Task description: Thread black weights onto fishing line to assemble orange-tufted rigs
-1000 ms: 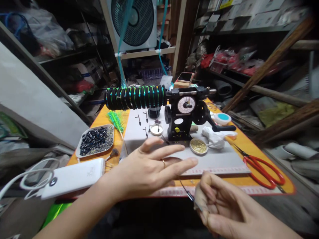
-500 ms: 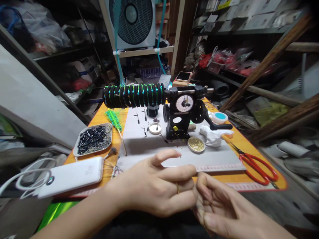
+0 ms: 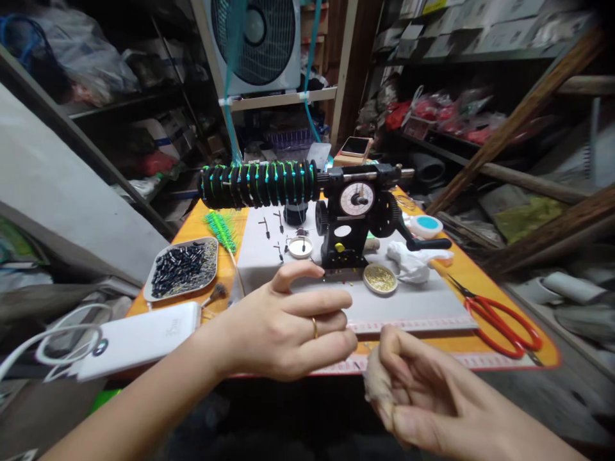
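Observation:
My left hand [image 3: 288, 320] hovers over the near edge of the grey mat [image 3: 413, 307]. A ring shows on one finger, the index finger is lifted and the other fingers curl together; what they pinch is hidden. Lower right, my right hand [image 3: 427, 397] is curled round a pale fuzzy tuft [image 3: 376, 384]; a small gap separates the two hands. Behind them on the mat stands a black hand-crank winder with a dial [image 3: 358, 218]. Its rod of black rings wound with green thread [image 3: 259, 184] sticks out to the left.
On the orange table [image 3: 485, 282] lie red scissors [image 3: 500, 320] at the right, a tray of small black parts [image 3: 182, 269], a white power bank [image 3: 139, 339] and a green bundle [image 3: 221, 230]. A tin of gold bits [image 3: 379, 278] and a white dish [image 3: 300, 246] sit by the winder. Cluttered shelves and a fan [image 3: 259, 38] stand behind.
My left hand went from spread open to touching my right hand, then drew back left with fingers curled. The thin dark wire seen between the hands earlier no longer shows.

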Available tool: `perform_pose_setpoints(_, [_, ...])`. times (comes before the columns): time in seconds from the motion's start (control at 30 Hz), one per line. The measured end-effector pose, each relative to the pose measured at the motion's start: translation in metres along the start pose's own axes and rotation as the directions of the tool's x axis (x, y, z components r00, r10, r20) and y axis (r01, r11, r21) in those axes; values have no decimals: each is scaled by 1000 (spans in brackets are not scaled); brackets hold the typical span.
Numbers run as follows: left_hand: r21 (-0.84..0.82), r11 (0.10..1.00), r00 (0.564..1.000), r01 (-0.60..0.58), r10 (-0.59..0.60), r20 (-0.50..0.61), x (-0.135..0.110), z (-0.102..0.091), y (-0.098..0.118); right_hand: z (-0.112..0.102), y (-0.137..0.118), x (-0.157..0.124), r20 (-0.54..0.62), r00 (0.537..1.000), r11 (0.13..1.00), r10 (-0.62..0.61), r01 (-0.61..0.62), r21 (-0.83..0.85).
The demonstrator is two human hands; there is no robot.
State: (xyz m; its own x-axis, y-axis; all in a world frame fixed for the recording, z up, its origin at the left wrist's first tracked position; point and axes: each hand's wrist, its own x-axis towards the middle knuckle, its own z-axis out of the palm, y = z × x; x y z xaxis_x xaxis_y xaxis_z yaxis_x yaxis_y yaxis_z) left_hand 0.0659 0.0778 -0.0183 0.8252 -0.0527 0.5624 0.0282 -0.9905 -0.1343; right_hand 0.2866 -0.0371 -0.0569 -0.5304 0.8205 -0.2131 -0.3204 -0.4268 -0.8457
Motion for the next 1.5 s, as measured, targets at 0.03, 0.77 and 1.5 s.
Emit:
perform_pose_setpoints(0.03, [-11, 1000, 1000, 10, -10, 0, 0, 0, 0, 0, 0, 0, 1, 1000, 1000, 9, -9, 1])
perform_pose_setpoints(0.77, [-152, 982, 988, 112, -94, 121, -14, 5, -8, 4, 10, 10, -50, 991, 985, -123, 116, -127])
perform_pose_setpoints(1.5, [-300, 903, 948, 308, -263, 181, -13, 13, 14, 2, 4, 11, -111, 991, 977, -75, 50, -209])
